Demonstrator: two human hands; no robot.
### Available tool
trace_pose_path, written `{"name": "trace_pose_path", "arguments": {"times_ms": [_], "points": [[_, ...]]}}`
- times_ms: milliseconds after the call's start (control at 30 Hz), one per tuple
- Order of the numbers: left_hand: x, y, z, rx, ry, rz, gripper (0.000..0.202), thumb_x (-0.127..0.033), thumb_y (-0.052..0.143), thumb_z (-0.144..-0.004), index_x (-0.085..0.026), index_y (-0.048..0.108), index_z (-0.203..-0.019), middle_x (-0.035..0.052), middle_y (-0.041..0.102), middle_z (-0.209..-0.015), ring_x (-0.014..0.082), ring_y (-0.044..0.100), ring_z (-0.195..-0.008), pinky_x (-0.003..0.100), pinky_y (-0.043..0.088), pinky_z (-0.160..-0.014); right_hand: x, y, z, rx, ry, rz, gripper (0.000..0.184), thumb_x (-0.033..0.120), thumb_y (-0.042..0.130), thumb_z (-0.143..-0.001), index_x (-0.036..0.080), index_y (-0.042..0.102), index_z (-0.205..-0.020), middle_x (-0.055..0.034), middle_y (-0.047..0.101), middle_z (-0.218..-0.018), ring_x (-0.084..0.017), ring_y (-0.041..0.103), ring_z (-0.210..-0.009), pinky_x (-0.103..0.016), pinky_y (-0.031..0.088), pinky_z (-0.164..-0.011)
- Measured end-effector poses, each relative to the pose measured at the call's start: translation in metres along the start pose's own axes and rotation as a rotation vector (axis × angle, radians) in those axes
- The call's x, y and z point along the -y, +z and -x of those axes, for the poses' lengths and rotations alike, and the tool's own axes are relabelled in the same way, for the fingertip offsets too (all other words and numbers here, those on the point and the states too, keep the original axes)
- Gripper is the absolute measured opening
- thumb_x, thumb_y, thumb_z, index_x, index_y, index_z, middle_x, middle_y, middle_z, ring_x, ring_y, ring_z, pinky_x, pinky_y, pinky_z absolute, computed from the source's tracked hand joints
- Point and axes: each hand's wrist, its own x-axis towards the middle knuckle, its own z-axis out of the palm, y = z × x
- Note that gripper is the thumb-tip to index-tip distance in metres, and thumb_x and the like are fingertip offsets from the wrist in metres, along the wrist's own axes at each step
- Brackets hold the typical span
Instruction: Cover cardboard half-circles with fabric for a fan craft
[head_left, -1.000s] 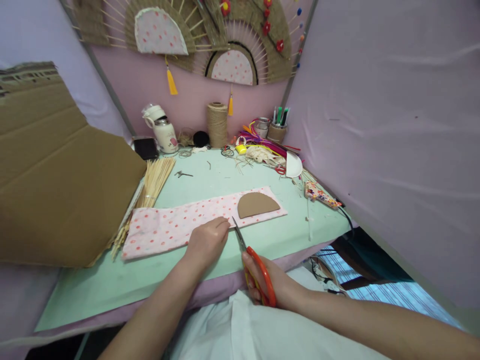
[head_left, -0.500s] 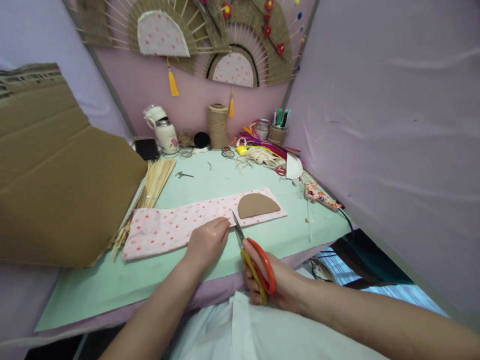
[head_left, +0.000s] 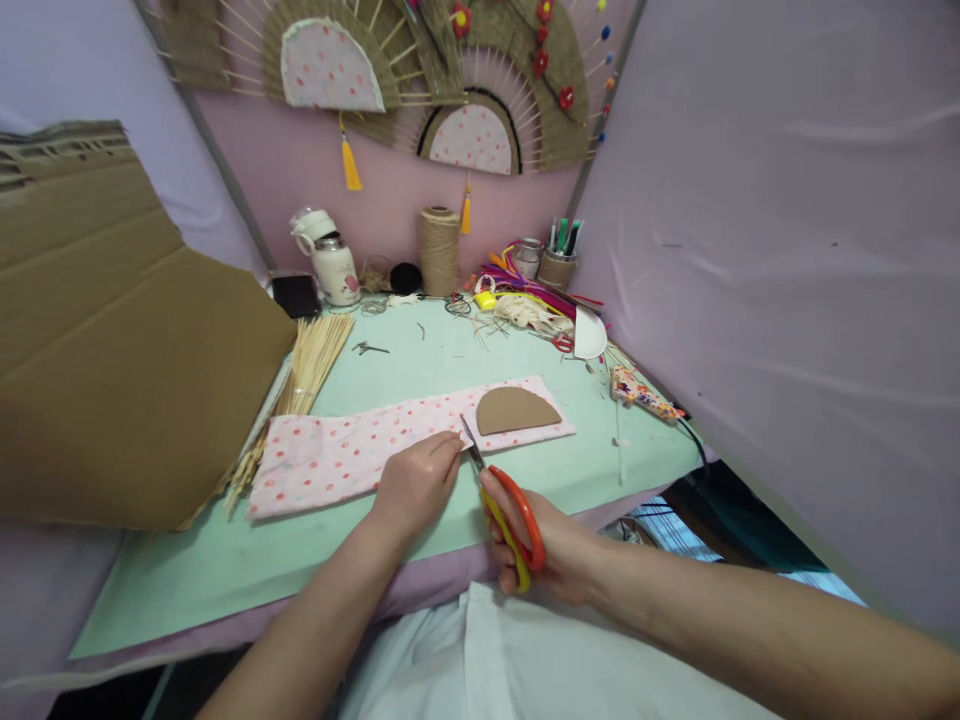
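Pinkish-lilac walls (head_left: 772,300) enclose the pale green tabletop (head_left: 187,580) on 3 sides.

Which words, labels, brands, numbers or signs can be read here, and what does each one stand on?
None can be read.
Cardboard sheet: dark marks along the top edge, too blurred to tell whether they are print.
White bottle: a pink motif, no legible lettering.
Spotted cloth and orange-and-yellow scissors: no text visible.

Head cam, fwd & down.

fabric (head_left: 345,450): pale pink, red-dotted | scissor handles (head_left: 517,493): orange, yellow | half-disc (head_left: 517,411): brown | tablecloth (head_left: 420,370): mint
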Motion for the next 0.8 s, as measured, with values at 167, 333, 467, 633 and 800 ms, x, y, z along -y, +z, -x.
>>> {"name": "trace_pose_path", "arguments": {"times_ms": [167,333,467,633,800], "points": [[0.000,0.000,0.000,0.021,-0.033,-0.005,0.022,-0.017,0.045,-0.093,-0.020,0.066,-0.097,0.0040,0.074,-0.103,0.0160,0.070,-0.089,0.028,0.055,-0.080,-0.002,-0.002,0.002,-0.013,-0.031,0.028,0.037,0.056,0.050,-0.091,0.021,0.044,-0.081,0.0080,0.041,-0.060,-0.006,0.036,-0.041,-0.024,0.052,-0.040],[-0.001,-0.001,-0.002,0.054,-0.055,-0.021,0.020,-0.016,0.046,-0.092,-0.022,0.064,-0.097,0.0033,0.073,-0.105,0.0168,0.068,-0.093,0.028,0.053,-0.080,-0.008,-0.005,0.002,-0.001,-0.064,0.055,0.035,0.054,0.051,-0.091,0.021,0.042,-0.083,0.0093,0.039,-0.057,-0.006,0.035,-0.042,-0.025,0.054,-0.043],[-0.005,-0.003,-0.009,0.141,-0.081,-0.091,0.018,-0.015,0.051,-0.088,-0.020,0.062,-0.101,0.0052,0.069,-0.110,0.0203,0.065,-0.096,0.031,0.050,-0.081,-0.010,-0.004,0.001,-0.002,-0.075,0.065,0.038,0.057,0.051,-0.090,0.021,0.042,-0.082,0.0094,0.039,-0.057,-0.006,0.035,-0.040,-0.022,0.049,-0.039],[-0.007,-0.002,-0.012,0.285,-0.134,-0.149,0.017,-0.016,0.045,-0.091,-0.020,0.062,-0.092,0.0043,0.070,-0.098,0.0196,0.066,-0.084,0.028,0.046,-0.065,-0.005,-0.002,0.000,0.016,-0.007,-0.025,0.047,0.067,0.052,-0.084,0.021,0.044,-0.080,0.0076,0.042,-0.058,-0.007,0.038,-0.039,-0.019,0.039,-0.033],[-0.005,0.001,-0.008,0.249,-0.158,-0.113,0.020,-0.016,0.044,-0.092,-0.021,0.063,-0.092,0.0039,0.070,-0.094,0.0168,0.066,-0.085,0.025,0.045,-0.067,0.000,0.000,-0.003,0.016,0.025,-0.028,0.046,0.066,0.053,-0.083,0.021,0.046,-0.082,0.0073,0.041,-0.059,-0.007,0.039,-0.039,-0.020,0.039,-0.033]]}}
